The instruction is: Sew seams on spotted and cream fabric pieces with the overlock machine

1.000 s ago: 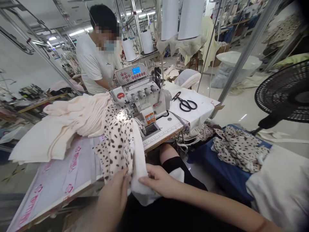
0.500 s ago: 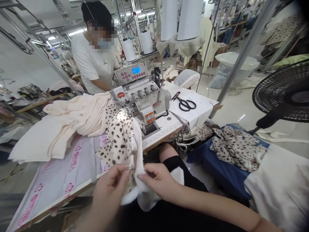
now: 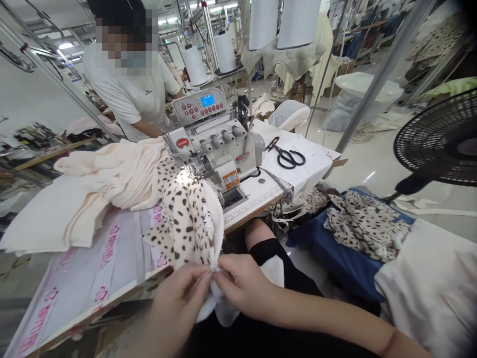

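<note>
Down at the near edge of the desk [image 3: 85, 283], both forearms reach in from below; the left hand [image 3: 179, 293] and right hand [image 3: 242, 286] meet fingertip to fingertip, each grip pinched closed on the lower hem of the spotted fabric [image 3: 186, 219]; the cloth hangs from the sewing machine [image 3: 216, 149] over the desk edge; scissors [image 3: 286, 158] lie well apart to the right.
</note>
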